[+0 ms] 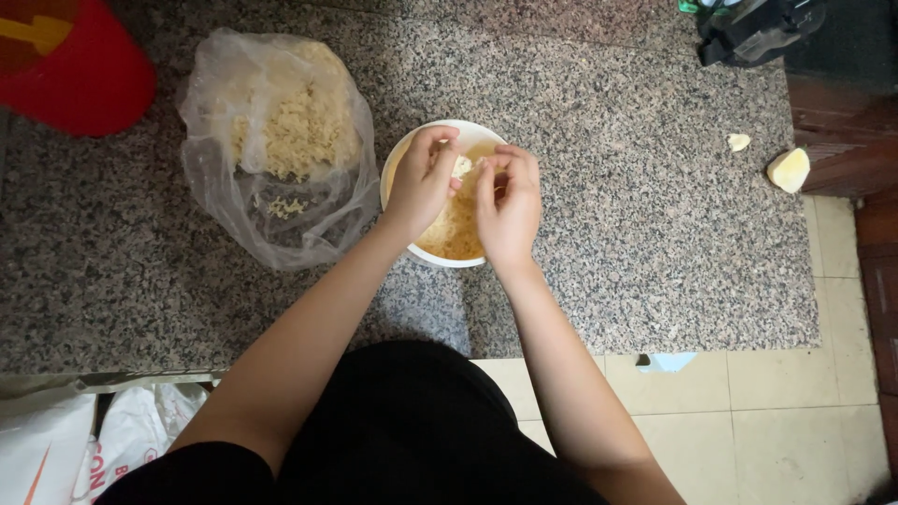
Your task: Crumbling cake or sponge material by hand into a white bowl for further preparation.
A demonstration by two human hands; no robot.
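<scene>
A white bowl [397, 166] of yellow dry noodles [456, 230] stands on the speckled granite counter [608, 187]. Both my hands hover over it. My left hand [421, 182] pinches a small pale piece [462, 165] between thumb and fingers at the bowl's far side. My right hand [508, 201] is curled beside it, fingertips meeting the same pale piece above the noodles. Much of the bowl is hidden beneath my hands.
A clear plastic bag [271, 150] with broken noodles lies left of the bowl. A red container [75, 65] sits far left. Two pale chunks [789, 169] rest near the counter's right edge, a dark object [758, 28] at top right. White bags [56, 440] sit on the floor.
</scene>
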